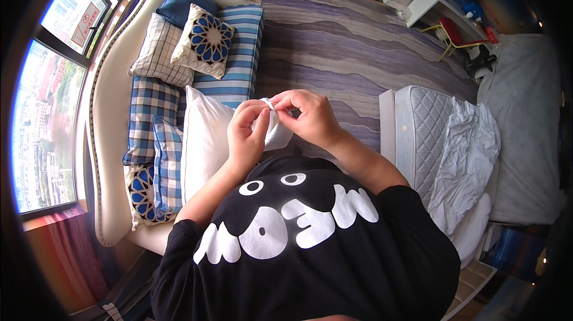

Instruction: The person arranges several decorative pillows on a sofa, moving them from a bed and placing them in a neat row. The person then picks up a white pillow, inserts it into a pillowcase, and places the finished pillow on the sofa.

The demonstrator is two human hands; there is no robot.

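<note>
Close together in front of my chest, both hands pinch the gathered top of a white, soft, bag-like thing. Its lower part hangs beneath the fingers, and its exact kind is hard to tell. My left hand has thumb and fingers closed on one side of the twisted top. From the other side, my right hand grips it between thumb and forefinger. Just left of my left hand, a plump white pillow leans on the sofa. Whether it joins the white thing is hidden behind that hand.
The cream sofa along the window carries a blue-striped seat and several patterned cushions. On the right are a quilted mattress and a crumpled white sheet. A red chair stands farther back on the wavy-patterned carpet.
</note>
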